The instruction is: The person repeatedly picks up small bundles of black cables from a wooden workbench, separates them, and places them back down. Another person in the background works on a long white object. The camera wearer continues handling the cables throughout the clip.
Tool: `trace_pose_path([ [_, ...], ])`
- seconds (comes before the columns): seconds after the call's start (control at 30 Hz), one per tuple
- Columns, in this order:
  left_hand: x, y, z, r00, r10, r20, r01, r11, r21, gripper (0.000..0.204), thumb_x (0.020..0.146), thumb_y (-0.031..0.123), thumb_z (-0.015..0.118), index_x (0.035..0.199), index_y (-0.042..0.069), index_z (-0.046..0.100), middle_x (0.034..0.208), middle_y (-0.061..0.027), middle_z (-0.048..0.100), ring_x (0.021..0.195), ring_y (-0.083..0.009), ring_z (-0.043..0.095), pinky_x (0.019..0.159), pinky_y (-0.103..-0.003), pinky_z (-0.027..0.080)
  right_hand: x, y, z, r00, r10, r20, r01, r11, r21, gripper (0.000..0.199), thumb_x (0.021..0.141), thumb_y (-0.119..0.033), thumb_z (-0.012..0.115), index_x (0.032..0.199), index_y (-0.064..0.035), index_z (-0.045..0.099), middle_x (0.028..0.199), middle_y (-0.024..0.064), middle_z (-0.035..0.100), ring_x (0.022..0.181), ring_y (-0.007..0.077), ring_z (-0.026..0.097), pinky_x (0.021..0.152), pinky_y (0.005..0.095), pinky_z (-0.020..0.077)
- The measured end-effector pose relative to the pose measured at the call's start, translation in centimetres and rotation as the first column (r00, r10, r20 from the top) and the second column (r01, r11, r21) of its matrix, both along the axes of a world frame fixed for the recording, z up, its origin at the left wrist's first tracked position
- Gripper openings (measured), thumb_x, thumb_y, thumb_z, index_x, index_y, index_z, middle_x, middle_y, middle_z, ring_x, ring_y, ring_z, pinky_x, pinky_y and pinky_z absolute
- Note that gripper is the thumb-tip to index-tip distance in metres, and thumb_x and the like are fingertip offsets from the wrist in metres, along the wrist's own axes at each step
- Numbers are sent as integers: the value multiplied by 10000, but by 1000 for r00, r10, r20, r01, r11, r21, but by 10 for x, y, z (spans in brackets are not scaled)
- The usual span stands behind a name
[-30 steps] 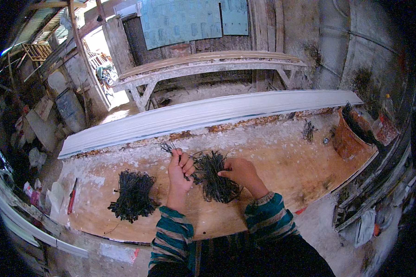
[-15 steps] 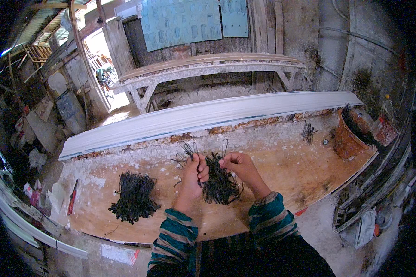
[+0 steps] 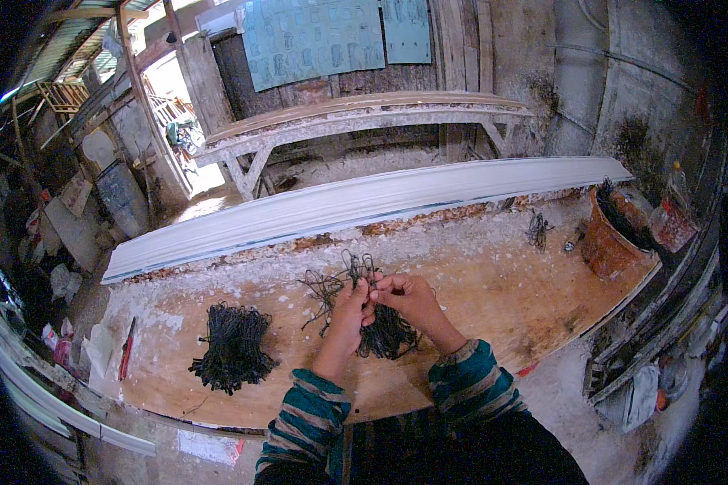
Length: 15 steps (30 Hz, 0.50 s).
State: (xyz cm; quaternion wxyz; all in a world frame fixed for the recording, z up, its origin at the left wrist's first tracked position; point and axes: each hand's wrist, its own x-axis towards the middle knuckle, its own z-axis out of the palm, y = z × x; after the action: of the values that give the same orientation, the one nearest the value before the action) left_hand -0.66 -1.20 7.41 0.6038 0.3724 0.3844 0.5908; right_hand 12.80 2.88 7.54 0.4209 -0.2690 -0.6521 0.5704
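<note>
My left hand (image 3: 349, 314) is closed on a few thin black wire loops (image 3: 356, 263), whose bent ends stick up past the fingers. Pinched against it from the right, my right hand (image 3: 410, 299) grips the same loops at their lower part. Beneath both hands lies a pile of black wire loops (image 3: 387, 338), partly hidden by them. Some looser, tangled loops (image 3: 319, 288) spread out just left of the fingers. Further left on the board sits a thick, neatly gathered bundle of black wire loops (image 3: 233, 347).
The wooden work board (image 3: 493, 323) is spotted with white residue. Along its far side runs a long white moulding (image 3: 364, 202). An orange bucket (image 3: 611, 242) with black wire stands at the right, near a small wire cluster (image 3: 538, 230). A red-handled tool (image 3: 127, 347) lies far left.
My right hand has moved left and down to meet the left hand, bringing the loop it held to those in the left. The view has shifted slightly.
</note>
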Motion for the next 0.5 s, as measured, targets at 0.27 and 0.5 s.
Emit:
trace_pose_path([
  [0.27, 1, 3, -9, 998, 20, 51, -19, 1000, -18, 244, 871, 373, 508, 900, 130, 498, 685, 57, 415, 528, -21, 343, 420, -155, 264, -5, 1, -10, 998, 25, -52, -26, 999, -24, 92, 790, -51, 618, 842, -32, 544, 753, 41, 618, 691, 99, 583, 642, 234, 475],
  [0.5, -18, 15, -12, 941, 130, 312, -154, 987, 54, 259, 871, 397, 486, 802, 149, 463, 712, 52, 422, 587, -73, 391, 478, -215, 317, -3, 7, -13, 995, -78, 64, 74, 995, 61, 203, 803, -194, 628, 880, -19, 561, 753, 38, 613, 708, 110, 576, 643, 272, 470],
])
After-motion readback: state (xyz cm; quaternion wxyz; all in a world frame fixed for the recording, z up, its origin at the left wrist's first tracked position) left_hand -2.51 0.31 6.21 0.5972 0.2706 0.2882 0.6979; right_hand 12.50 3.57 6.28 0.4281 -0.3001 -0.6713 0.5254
